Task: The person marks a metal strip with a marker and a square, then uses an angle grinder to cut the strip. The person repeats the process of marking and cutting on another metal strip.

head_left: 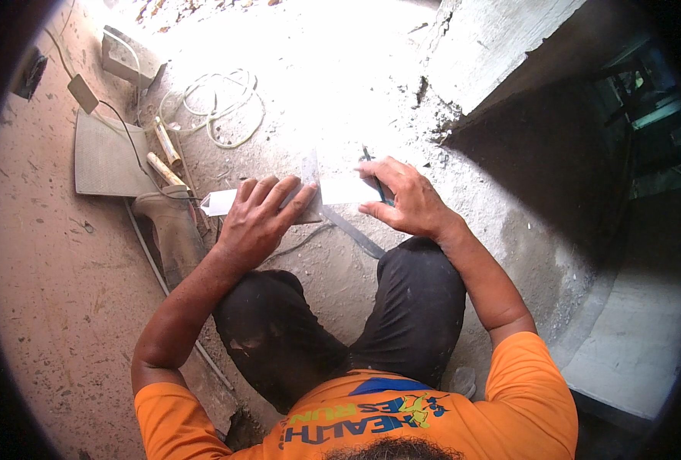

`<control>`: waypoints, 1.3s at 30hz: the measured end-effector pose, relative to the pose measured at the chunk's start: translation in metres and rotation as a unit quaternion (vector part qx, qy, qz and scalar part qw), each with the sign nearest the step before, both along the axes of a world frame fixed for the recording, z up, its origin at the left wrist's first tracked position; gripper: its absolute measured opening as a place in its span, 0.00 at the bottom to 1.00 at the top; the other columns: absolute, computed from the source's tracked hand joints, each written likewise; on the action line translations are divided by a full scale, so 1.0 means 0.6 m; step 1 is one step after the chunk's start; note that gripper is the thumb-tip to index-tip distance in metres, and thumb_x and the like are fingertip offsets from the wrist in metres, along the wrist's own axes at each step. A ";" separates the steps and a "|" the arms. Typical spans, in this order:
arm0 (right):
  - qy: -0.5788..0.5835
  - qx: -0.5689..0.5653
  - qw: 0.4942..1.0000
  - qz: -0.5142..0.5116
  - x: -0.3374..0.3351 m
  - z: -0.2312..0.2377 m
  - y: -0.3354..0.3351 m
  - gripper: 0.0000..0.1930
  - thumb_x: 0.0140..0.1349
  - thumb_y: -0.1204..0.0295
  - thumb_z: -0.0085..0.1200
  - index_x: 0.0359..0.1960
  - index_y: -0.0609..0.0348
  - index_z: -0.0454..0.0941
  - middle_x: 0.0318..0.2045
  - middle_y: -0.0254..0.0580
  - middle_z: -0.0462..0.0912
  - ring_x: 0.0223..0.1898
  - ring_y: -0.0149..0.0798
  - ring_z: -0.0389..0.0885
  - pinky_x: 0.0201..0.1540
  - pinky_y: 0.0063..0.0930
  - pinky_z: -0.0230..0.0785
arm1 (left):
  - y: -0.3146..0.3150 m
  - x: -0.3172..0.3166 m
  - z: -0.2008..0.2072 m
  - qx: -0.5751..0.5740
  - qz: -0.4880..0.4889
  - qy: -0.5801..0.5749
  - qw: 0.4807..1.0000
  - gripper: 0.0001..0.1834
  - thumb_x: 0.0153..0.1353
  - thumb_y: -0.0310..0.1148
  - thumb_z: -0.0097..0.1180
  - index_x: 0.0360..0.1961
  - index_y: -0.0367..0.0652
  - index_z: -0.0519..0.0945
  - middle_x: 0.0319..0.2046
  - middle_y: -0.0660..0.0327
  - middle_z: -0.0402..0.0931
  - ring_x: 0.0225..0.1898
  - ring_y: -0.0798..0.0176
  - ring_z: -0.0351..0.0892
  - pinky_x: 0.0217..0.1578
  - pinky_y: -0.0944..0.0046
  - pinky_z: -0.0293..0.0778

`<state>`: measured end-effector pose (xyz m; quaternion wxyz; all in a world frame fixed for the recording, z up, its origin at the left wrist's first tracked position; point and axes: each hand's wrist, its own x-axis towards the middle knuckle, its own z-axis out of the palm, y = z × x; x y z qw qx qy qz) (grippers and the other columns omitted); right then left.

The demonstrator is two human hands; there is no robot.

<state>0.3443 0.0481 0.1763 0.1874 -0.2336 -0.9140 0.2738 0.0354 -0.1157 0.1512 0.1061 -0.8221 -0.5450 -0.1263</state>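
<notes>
A long white strip point(346, 192) lies crosswise in front of my knees, with a closed-looking tip on its left end. My left hand point(256, 218) grips it from above, fingers curled over the far edge and the thumb hidden. Beside those fingertips a flat metal piece point(310, 165) crosses the strip, and a grey flat blade point(353, 233) slants from there toward my right knee; whether they are joined I cannot tell. My right hand point(411, 198) is closed around a thin dark tool point(368, 156) near the strip's right end. Its working tip is hard to make out.
At the left are a beige boot point(173, 238), a square board point(110, 161), two tools with wooden handles point(162, 167) and a grey block point(129, 61). A pale cable point(237, 138) lies coiled beyond the strip. A concrete slab point(501, 46) juts in at the upper right.
</notes>
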 end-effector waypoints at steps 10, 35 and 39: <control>0.131 -0.050 0.987 0.076 -0.038 0.007 -0.024 0.18 0.84 0.69 0.67 0.70 0.62 0.88 0.53 0.51 0.94 0.60 0.52 0.95 0.64 0.45 0.88 | 0.013 0.010 0.002 0.005 -0.021 -0.009 1.000 0.37 0.72 0.32 0.70 0.82 0.50 0.79 0.68 0.54 0.81 0.65 0.49 0.82 0.64 0.43 0.75; 0.088 -0.254 0.963 0.034 -0.034 -0.013 -0.022 0.17 0.89 0.67 0.62 0.60 0.72 0.91 0.49 0.54 0.98 0.53 0.41 0.98 0.58 0.36 0.91 | 0.020 0.018 -0.006 -0.003 -0.023 -0.005 1.000 0.39 0.71 0.31 0.71 0.83 0.51 0.78 0.68 0.55 0.81 0.66 0.51 0.82 0.63 0.44 0.75; 0.076 -0.238 0.968 0.032 -0.034 -0.008 -0.021 0.16 0.89 0.67 0.61 0.60 0.71 0.91 0.48 0.52 0.98 0.52 0.40 0.98 0.59 0.37 0.91 | 0.020 0.019 -0.006 -0.007 -0.024 -0.004 1.000 0.39 0.71 0.31 0.71 0.83 0.51 0.78 0.68 0.55 0.81 0.66 0.51 0.82 0.64 0.43 0.76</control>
